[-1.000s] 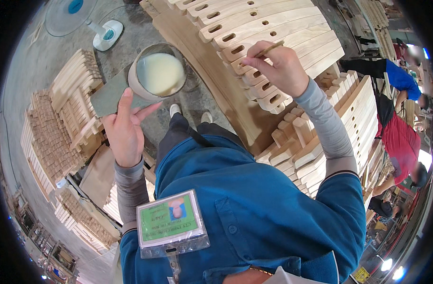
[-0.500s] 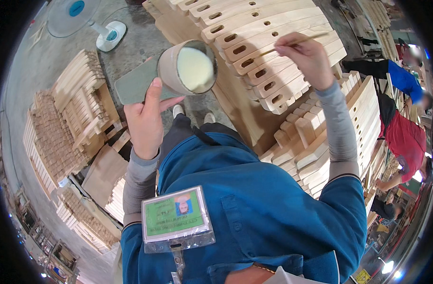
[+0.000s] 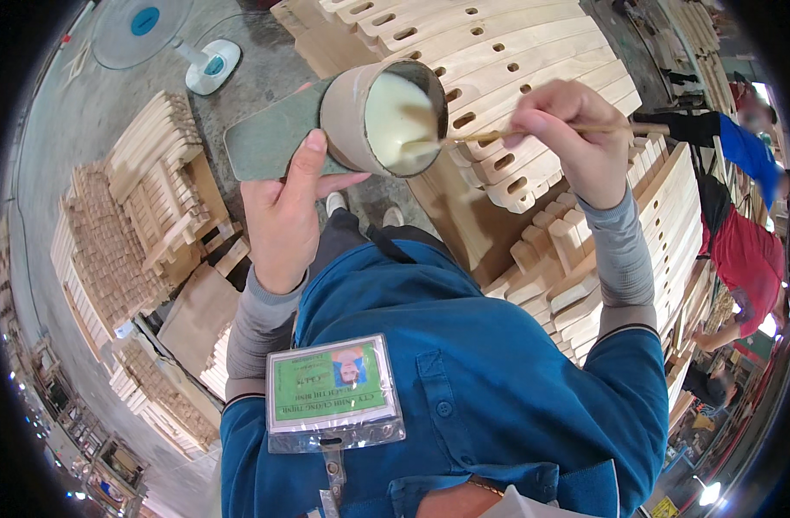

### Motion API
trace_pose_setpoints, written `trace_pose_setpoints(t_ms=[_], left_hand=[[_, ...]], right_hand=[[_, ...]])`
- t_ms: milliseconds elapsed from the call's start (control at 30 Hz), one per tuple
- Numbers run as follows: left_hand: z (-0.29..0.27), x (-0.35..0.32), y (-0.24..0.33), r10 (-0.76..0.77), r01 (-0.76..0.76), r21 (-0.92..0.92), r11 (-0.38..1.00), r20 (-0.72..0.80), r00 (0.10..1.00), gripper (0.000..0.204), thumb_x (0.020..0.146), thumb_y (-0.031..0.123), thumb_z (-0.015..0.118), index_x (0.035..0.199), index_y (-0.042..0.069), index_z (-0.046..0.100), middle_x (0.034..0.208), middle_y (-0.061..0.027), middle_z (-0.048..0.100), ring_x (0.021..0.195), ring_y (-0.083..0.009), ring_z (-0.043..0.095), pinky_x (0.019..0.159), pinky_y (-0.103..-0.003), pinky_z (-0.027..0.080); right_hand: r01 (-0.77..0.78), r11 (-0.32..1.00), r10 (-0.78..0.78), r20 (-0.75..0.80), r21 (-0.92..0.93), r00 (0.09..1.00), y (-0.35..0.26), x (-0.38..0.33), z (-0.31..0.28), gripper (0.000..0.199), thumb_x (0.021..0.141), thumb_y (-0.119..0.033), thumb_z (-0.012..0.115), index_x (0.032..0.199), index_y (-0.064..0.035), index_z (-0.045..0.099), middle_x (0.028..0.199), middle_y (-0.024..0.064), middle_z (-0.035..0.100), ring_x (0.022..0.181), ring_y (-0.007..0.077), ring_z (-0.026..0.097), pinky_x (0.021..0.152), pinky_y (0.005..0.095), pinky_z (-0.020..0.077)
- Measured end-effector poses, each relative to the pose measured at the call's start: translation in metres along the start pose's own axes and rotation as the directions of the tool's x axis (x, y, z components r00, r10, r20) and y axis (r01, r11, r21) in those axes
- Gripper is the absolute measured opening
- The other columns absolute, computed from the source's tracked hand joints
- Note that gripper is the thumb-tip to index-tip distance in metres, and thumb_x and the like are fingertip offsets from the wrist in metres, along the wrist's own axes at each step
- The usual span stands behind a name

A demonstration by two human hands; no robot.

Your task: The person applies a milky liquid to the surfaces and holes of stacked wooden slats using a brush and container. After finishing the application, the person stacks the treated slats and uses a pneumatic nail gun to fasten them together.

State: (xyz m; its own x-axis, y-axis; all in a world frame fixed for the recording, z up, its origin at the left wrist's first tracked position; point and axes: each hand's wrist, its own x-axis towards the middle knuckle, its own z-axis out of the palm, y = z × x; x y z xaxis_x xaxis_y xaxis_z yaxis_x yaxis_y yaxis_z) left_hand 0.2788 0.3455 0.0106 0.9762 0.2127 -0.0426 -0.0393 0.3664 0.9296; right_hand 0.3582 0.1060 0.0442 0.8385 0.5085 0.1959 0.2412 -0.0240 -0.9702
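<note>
My left hand (image 3: pixel 282 211) is closed on a flat grey-green paddle-shaped handle (image 3: pixel 269 138), thumb on top. At its end is a round, tan-walled pot (image 3: pixel 345 121), tipped so its mouth faces right. Inside is a creamy white liquid (image 3: pixel 396 108) that looks like glue. My right hand (image 3: pixel 576 142) pinches a thin wooden stick (image 3: pixel 479 136), which extends past both sides of the fingers. Its left end reaches into the pot's mouth, at the lower edge of the liquid. Pale slotted wooden parts (image 3: pixel 550 52) lie in a row beyond both hands.
More wooden parts (image 3: pixel 576 233) are stacked below my right forearm. At the left stand piles of wood pieces (image 3: pixel 123 216), and a white fan (image 3: pixel 212 67) is on the floor at the upper left. Two people, one in a red shirt (image 3: pixel 745 246), are at the far right.
The stick's end has moved from over a slotted wooden part into the pot. The pot has shifted right, and my right hand has moved slightly right and down.
</note>
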Motion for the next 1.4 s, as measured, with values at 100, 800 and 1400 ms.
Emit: trace_pose_setpoints(t_ms=[100, 800, 1400], left_hand=[[-0.003, 0.004, -0.007, -0.008, 0.007, -0.019, 1.0, -0.027, 1.0, 0.027, 0.088, 0.008, 0.046, 0.113, -0.004, 0.046, 0.105, -0.0113, 0.055, 0.085, -0.0213, 0.059, 0.065, -0.039, 0.056], [-0.041, 0.014, -0.032, -0.131, 0.118, -0.095, 0.988, -0.142, 0.981, 0.024, 0.088, 0.012, 0.046, 0.102, -0.006, 0.051, 0.097, -0.0129, 0.058, 0.08, -0.0233, 0.061, 0.064, -0.037, 0.056], [-0.037, 0.02, -0.027, -0.103, 0.099, -0.047, 0.994, -0.079, 0.992, 0.02, 0.088, 0.009, 0.047, 0.102, -0.003, 0.052, 0.1, -0.0085, 0.056, 0.084, -0.0216, 0.06, 0.069, -0.042, 0.055]], right_hand=[[-0.055, 0.95, 0.072, -0.045, 0.308, 0.996, 0.011, -0.005, -0.005, 0.008, 0.08, 0.0, 0.057, 0.074, 0.0019, 0.054, 0.076, 0.0131, 0.06, 0.066, 0.0167, 0.062, 0.059, 0.0255, 0.052], [-0.233, 0.959, 0.193, -0.229, -0.163, 0.954, 0.079, 0.047, -0.032, 0.014, 0.081, -0.012, 0.061, 0.081, -0.0002, 0.054, 0.074, 0.0071, 0.059, 0.067, 0.0131, 0.059, 0.062, 0.0238, 0.0503], [0.013, 0.783, 0.04, 0.071, -0.622, 0.997, 0.059, 0.05, 0.0, 0.011, 0.08, -0.008, 0.061, 0.077, 0.001, 0.055, 0.069, 0.0028, 0.057, 0.064, 0.0076, 0.055, 0.058, 0.0202, 0.0459]])
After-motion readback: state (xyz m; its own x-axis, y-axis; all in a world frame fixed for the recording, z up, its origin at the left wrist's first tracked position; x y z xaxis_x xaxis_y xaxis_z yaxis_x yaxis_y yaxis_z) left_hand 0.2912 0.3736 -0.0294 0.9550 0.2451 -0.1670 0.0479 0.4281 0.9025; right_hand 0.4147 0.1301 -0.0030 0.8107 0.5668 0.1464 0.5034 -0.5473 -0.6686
